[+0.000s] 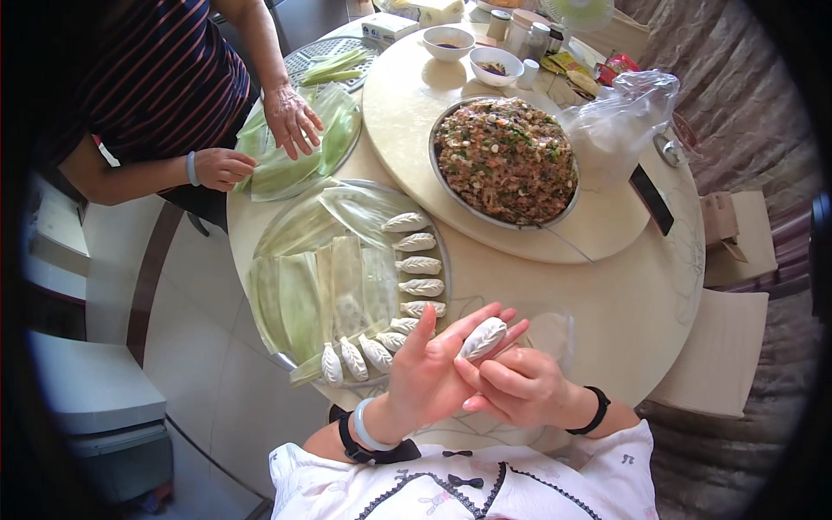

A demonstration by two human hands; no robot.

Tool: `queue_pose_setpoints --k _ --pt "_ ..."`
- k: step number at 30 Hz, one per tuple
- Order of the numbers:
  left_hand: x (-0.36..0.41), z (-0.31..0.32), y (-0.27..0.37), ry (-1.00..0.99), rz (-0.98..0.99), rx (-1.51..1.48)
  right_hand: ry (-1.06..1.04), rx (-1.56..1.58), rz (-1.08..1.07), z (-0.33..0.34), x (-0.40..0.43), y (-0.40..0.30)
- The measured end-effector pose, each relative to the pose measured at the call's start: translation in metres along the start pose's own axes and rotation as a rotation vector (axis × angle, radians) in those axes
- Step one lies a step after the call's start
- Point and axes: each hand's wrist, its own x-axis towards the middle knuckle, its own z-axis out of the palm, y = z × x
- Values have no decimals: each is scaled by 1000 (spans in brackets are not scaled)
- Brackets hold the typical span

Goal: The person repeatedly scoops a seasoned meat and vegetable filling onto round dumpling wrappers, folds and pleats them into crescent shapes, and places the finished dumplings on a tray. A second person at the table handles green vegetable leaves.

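My left hand [426, 374] is turned palm up, with a white pleated dumpling [484, 337] lying across its fingers. The fingertips of my right hand [523, 383] pinch the dumpling's near end. Leaf-like pleats run along its top. Left of my hands, a round metal tray [447, 263] carries overlapping pale green corn husks [298, 296]. Several finished dumplings [419, 265] line the tray's right and near edges, some partly hidden by my left hand. Just beyond my right hand lies a flat, round dough wrapper [551, 330] with clear plastic around it.
A heaped bowl of minced filling [507, 162] stands on the turntable [403, 123], a thin handle jutting from it. Nearby are a plastic bag [617, 123], a phone [652, 198] and sauce bowls [448, 44]. At left, another person's hands [292, 120] are over husks [338, 140].
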Motion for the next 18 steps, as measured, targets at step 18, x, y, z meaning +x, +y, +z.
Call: queue_pose_setpoints --k 18 --pt "-37 -18 35 -23 93 -37 -535 302 265 -6 97 33"
